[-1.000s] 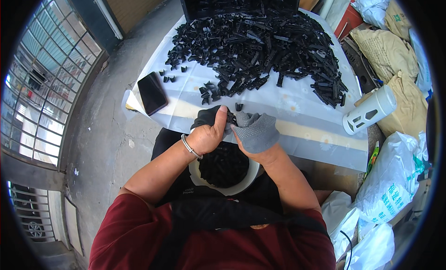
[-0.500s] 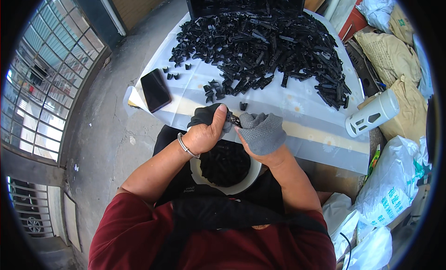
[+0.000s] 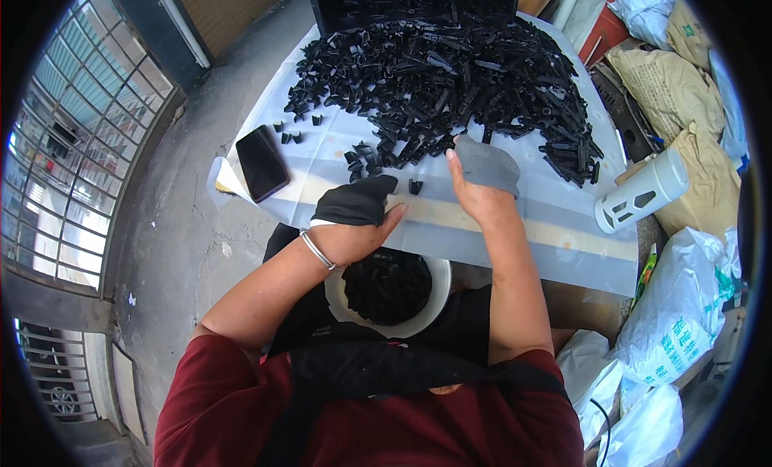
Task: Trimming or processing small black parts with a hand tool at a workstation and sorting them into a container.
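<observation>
My left hand (image 3: 354, 214), in a black glove with the thumb bare, hovers at the table's near edge, just short of a few small black plastic clips (image 3: 363, 160). Its fingers are turned away from view, and I cannot see anything in them. My right hand (image 3: 486, 174), in a grey dotted glove, reaches to the near edge of a heap of long black plastic pieces (image 3: 474, 73). Its fingertips are hidden behind the glove. One loose black clip (image 3: 415, 186) lies between the hands. Below them, a white bucket (image 3: 441, 294) in my lap holds black pieces.
A black phone (image 3: 262, 163) rests at the left of the table, on a white flowered cloth (image 3: 555, 240). A white cylindrical container (image 3: 643, 191) lies tilted at the right edge. Sacks (image 3: 667, 89) and plastic bags (image 3: 679, 306) crowd the right side. A dark box (image 3: 414, 5) stands behind the heap.
My hands have parted. The right has moved forward to the heap, the left slightly back and left. The black piece that was between them no longer shows there.
</observation>
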`<state>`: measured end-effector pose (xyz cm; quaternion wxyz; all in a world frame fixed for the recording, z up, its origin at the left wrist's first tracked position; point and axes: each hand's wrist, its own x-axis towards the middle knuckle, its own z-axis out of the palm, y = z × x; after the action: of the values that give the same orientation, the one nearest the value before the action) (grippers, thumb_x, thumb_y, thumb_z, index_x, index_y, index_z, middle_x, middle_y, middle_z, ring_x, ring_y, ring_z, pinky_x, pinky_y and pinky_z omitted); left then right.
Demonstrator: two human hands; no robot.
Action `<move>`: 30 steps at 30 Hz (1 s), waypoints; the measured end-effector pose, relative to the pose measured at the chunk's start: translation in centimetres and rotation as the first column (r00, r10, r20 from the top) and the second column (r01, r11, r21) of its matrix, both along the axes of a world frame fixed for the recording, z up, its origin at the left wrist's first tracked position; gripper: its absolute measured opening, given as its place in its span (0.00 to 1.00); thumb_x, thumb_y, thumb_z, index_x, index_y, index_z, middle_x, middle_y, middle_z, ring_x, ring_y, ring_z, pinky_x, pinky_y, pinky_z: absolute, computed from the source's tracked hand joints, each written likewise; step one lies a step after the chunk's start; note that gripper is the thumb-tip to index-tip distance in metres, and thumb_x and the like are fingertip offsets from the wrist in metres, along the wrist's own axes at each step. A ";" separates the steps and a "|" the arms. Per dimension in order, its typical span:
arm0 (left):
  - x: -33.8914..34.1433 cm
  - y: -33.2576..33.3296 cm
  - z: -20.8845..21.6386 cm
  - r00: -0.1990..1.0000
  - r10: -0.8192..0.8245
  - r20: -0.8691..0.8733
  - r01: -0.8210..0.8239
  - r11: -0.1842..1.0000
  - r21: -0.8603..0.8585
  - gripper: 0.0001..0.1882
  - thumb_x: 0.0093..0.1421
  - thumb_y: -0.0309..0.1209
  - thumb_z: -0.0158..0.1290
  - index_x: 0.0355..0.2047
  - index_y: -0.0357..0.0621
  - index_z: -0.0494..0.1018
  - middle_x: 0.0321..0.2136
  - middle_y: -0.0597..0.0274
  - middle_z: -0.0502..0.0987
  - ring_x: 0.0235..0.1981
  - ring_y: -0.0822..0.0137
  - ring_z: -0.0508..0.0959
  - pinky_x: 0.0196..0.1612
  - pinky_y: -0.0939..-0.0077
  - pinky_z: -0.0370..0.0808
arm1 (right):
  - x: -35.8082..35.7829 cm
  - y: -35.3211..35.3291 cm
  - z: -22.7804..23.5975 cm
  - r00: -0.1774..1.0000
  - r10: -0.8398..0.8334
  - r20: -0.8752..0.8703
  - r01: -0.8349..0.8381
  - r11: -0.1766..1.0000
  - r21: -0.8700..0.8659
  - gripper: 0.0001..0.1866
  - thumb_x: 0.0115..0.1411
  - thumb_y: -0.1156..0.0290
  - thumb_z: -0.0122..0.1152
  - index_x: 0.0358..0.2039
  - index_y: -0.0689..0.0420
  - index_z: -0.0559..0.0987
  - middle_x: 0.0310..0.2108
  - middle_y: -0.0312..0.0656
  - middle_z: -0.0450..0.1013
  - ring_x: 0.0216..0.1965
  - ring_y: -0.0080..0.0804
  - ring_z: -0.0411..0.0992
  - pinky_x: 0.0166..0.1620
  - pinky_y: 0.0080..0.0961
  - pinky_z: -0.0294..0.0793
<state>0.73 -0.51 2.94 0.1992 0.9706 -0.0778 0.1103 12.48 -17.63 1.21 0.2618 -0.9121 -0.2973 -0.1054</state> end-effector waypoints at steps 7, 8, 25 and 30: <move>4.8 -2.2 -3.5 0.983 -0.023 0.183 -0.010 0.984 0.176 0.08 0.47 0.25 0.44 0.28 0.45 0.71 0.24 0.53 0.73 0.27 0.54 0.75 0.29 0.63 0.72 | 1.7 1.3 -1.7 0.952 0.042 0.304 0.003 0.989 -0.145 0.09 0.53 0.63 0.52 0.27 0.55 0.75 0.24 0.47 0.70 0.29 0.46 0.70 0.32 0.42 0.68; 4.7 -1.9 -3.5 0.983 -0.028 0.181 -0.004 0.985 0.174 0.08 0.47 0.25 0.44 0.28 0.45 0.71 0.24 0.53 0.73 0.27 0.54 0.75 0.29 0.63 0.72 | 1.4 1.1 -1.7 0.948 0.123 0.293 -0.056 0.972 -0.229 0.10 0.52 0.64 0.54 0.30 0.55 0.76 0.27 0.49 0.70 0.31 0.46 0.69 0.34 0.42 0.68; 2.7 -0.2 -3.8 0.986 0.019 0.165 -0.037 0.993 0.108 0.05 0.52 0.28 0.48 0.30 0.44 0.69 0.24 0.53 0.72 0.27 0.53 0.74 0.29 0.62 0.71 | -0.2 0.0 -1.7 0.982 -0.103 0.158 0.127 0.981 -0.148 0.12 0.54 0.63 0.53 0.30 0.59 0.75 0.27 0.50 0.72 0.32 0.48 0.70 0.35 0.40 0.69; 2.9 -0.3 -3.4 0.975 -0.065 0.211 0.037 0.990 0.136 0.03 0.52 0.29 0.48 0.27 0.45 0.69 0.22 0.53 0.72 0.25 0.53 0.74 0.28 0.62 0.70 | 0.0 -0.2 -1.5 0.990 0.020 0.141 -0.037 0.993 0.114 0.13 0.58 0.65 0.49 0.36 0.60 0.76 0.33 0.52 0.72 0.35 0.51 0.70 0.39 0.42 0.68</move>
<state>3.63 -0.76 -0.46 0.1282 0.9617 -0.1309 0.2041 12.47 -17.87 -0.25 0.2948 -0.8813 -0.3213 -0.1824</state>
